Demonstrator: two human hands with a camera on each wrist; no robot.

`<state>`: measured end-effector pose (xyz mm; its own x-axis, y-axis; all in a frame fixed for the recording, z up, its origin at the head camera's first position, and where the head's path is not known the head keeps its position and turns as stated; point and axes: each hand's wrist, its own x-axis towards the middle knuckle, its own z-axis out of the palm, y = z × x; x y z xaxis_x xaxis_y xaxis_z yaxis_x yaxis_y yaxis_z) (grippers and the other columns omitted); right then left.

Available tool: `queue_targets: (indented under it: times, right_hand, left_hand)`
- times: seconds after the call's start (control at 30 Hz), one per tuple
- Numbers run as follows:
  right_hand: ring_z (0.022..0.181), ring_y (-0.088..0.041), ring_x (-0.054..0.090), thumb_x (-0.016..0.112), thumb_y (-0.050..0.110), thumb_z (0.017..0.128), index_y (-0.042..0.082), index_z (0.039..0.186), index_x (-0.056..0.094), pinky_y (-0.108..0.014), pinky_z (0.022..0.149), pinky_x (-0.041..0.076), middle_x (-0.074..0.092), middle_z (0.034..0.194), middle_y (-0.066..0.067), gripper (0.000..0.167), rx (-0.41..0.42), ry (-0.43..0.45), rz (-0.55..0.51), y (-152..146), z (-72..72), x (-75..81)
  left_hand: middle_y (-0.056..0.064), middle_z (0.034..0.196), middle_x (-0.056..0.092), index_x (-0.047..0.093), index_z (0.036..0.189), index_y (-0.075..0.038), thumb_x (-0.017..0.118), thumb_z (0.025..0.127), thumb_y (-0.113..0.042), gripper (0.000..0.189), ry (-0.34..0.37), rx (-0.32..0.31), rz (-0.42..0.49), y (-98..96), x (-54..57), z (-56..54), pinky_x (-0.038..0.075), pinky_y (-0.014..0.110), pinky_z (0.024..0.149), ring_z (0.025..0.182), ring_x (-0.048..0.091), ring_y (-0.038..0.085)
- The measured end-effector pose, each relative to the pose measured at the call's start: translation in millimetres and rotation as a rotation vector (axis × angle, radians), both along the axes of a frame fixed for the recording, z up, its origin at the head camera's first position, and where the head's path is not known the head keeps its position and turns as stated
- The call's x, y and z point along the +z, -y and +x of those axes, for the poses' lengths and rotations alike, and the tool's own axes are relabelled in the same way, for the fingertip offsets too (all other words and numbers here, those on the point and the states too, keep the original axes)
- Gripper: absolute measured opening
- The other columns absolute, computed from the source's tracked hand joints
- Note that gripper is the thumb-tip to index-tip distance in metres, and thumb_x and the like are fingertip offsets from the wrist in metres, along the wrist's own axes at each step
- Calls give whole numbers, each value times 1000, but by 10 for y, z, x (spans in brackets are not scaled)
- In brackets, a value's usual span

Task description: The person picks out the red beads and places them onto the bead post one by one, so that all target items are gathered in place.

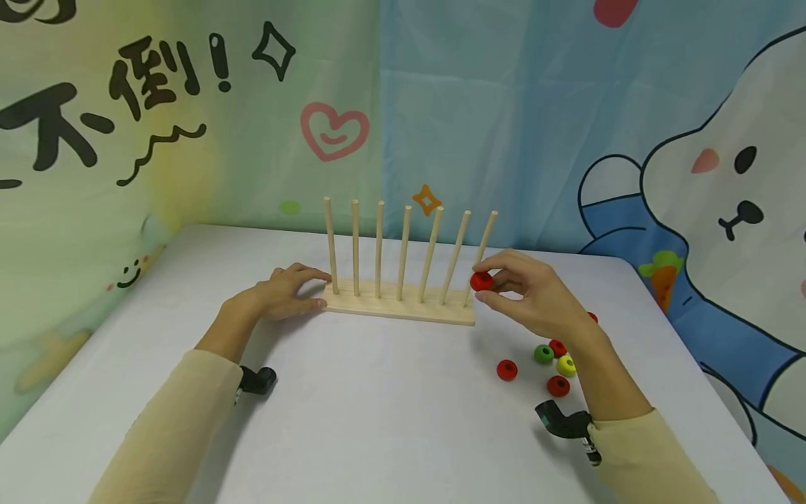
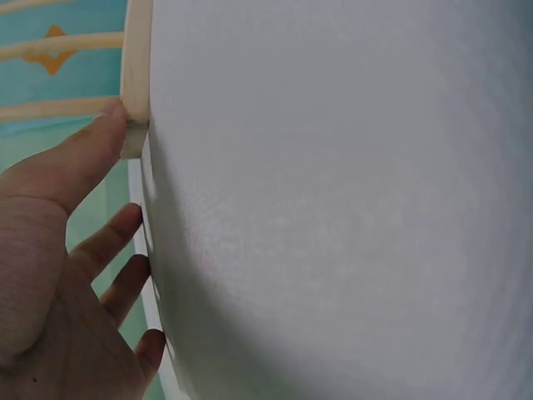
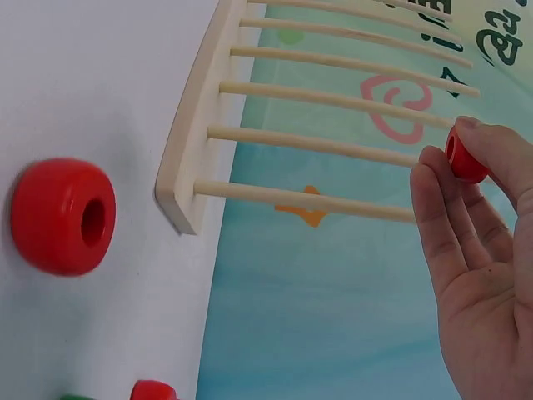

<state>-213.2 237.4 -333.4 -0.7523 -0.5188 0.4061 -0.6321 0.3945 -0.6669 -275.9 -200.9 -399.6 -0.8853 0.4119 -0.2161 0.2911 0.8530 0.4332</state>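
Observation:
A pale wooden rack (image 1: 397, 308) with a row of several upright pegs stands at the middle of the table. At its left end, my left hand (image 1: 283, 294) holds the base, index finger at the back corner and thumb at the front one. The other left fingers are spread along the table in the left wrist view. My right hand (image 1: 529, 290) pinches a red bead (image 1: 481, 281) between thumb and fingertips, raised beside the rack's rightmost peg (image 1: 485, 236). In the right wrist view that bead (image 3: 468, 162) shows partly behind the fingers.
Loose beads lie on the white table (image 1: 378, 406) below my right hand: a red bead (image 1: 506, 369) nearest the rack, then a green bead (image 1: 544, 353), a yellow bead (image 1: 566, 365) and further red ones. A printed cloth (image 1: 478, 126) hangs behind the table.

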Motion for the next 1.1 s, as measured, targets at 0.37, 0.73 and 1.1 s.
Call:
queue_targets:
  times: [0.37,0.73,1.1]
  right_hand:
    - [92,-17,72,78,-8,85,5,120,67,-23,89,57,66,113,-7,39,38,-14,-60,122,-4,-22]
    - [85,-17,71,77,-8,87,5,121,68,-24,83,59,67,111,-8,38,76,-43,-106,315,-58,-49]
    - [82,-19,71,78,-5,87,6,118,70,-30,80,60,66,107,-6,34,136,-15,-172,620,-132,-49]
  left_hand:
    - [17,162,32,45,154,-29,60,99,-55,62,-7,-6,0,-7,-22,-13,28,82,102,140,35,48]
    - [17,162,31,43,155,-30,59,101,-52,61,8,-2,-5,-7,-6,8,26,82,103,140,34,48]
    - [17,163,29,41,156,-30,58,101,-53,62,23,-6,2,6,49,41,24,84,103,140,33,49]
